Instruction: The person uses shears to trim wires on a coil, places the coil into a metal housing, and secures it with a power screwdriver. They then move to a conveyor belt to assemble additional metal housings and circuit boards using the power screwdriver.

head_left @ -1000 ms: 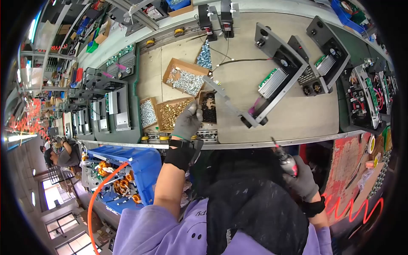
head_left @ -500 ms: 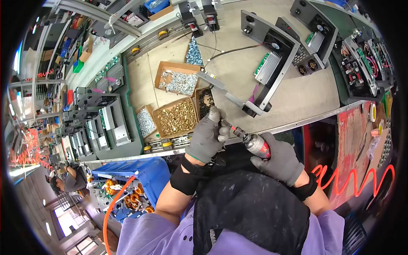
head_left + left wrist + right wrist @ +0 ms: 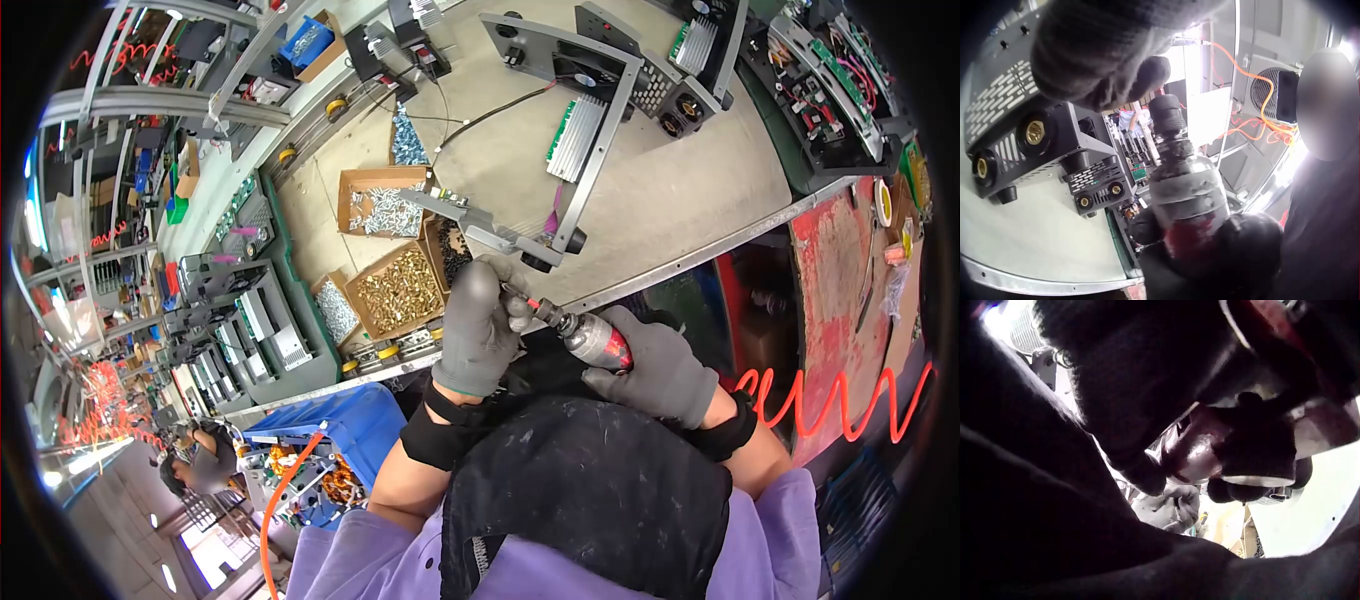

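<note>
My gloved right hand [image 3: 660, 372] grips a red-and-silver power screwdriver [image 3: 597, 342], its bit pointing left. The fingers of my gloved left hand [image 3: 476, 330] are curled at the tip of that bit, close in front of the table edge. Anything between the fingertips is hidden. In the left wrist view the screwdriver's chuck [image 3: 1167, 115] sits just under the left fingers. Just past the left hand stands a small box of black screws [image 3: 455, 248], partly covered. A dark grey metal casing [image 3: 545, 50] with a heatsink stands behind on the table.
Cardboard boxes hold brass-coloured screws [image 3: 400, 290] and silver screws [image 3: 385, 210]. A blue bin [image 3: 365, 425] of parts hangs below the table at left. An orange coiled hose [image 3: 850, 400] runs at right. More casings [image 3: 690, 90] stand at the back right.
My left hand has moved from over the screw boxes toward the body. The right hand has raised the screwdriver from below the table edge, and its bit now meets the left fingers.
</note>
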{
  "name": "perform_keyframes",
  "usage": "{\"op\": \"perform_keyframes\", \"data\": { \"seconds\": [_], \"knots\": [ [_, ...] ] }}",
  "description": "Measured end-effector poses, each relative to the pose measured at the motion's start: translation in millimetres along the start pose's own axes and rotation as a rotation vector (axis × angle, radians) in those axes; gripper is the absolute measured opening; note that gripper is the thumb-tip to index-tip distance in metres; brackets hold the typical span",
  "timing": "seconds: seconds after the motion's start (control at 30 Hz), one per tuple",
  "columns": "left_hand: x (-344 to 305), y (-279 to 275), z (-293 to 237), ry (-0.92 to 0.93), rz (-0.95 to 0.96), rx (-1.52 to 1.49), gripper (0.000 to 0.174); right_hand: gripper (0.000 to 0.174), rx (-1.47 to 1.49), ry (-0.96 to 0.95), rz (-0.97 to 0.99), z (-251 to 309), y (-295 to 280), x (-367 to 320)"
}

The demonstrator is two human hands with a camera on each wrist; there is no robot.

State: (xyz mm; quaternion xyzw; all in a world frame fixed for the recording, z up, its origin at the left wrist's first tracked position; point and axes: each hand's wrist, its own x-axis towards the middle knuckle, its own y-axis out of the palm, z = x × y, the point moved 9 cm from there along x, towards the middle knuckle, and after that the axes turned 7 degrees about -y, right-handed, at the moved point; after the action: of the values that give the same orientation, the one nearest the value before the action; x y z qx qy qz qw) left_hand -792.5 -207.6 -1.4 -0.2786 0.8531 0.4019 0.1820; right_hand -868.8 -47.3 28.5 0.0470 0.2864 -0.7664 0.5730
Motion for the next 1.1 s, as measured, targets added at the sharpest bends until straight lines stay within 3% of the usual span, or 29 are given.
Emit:
{"op": "perform_keyframes", "data": {
  "seconds": [0.13, 0.23, 0.4, 0.5, 0.6, 0.63, 0.7, 0.73, 0.77, 0.83, 0.97, 1.1],
  "knots": [
    [-2, 9, -3, 0.115, -0.042, 0.108, 0.034, 0.063, 0.276, 0.013, 0.091, -6, 0, -3],
    [2, 8, 8, 0.010, -0.058, 0.075, 0.042, 0.063, 0.099, 0.088, 0.075, -10, -4, -4],
    [4, 19, 13, -0.053, 0.037, 0.038, 0.044, 0.064, 0.165, 0.058, 0.059, -15, -7, -5],
    [-4, 23, 22, -0.173, -0.041, -0.018, 0.042, 0.064, 0.225, 0.013, 0.010, -18, -13, -11],
    [-8, 12, 7, -0.113, -0.053, 0.095, 0.038, 0.055, 0.237, -0.008, -0.088, -34, -30, -23],
    [-3, 4, -6, -0.048, 0.004, 0.260, 0.027, 0.047, 0.247, -0.009, -0.142, -41, -39, -27],
    [9, -8, -28, 0.001, -0.159, 0.914, 0.023, 0.045, 0.113, 0.093, -0.144, -61, -45, -31],
    [10, 12, -40, 0.218, -0.185, 1.309, 0.029, 0.051, 0.044, 0.141, -0.088, -74, -41, -30],
    [20, 18, -39, 0.212, -0.176, 1.319, 0.029, 0.058, -0.026, 0.189, -0.031, -87, -35, -28],
    [19, 72, -33, 0.756, 0.061, 1.864, 0.040, 0.056, -0.044, 0.200, -0.018, -102, -24, -19],
    [36, 74, -20, 0.668, -0.034, 2.066, 0.043, 0.050, -0.072, 0.175, -0.012, -120, -2, 0],
    [35, 68, -18, 0.699, -0.083, 2.048, 0.043, 0.050, -0.028, 0.214, 0.004, -122, 3, 10]
  ]
}}
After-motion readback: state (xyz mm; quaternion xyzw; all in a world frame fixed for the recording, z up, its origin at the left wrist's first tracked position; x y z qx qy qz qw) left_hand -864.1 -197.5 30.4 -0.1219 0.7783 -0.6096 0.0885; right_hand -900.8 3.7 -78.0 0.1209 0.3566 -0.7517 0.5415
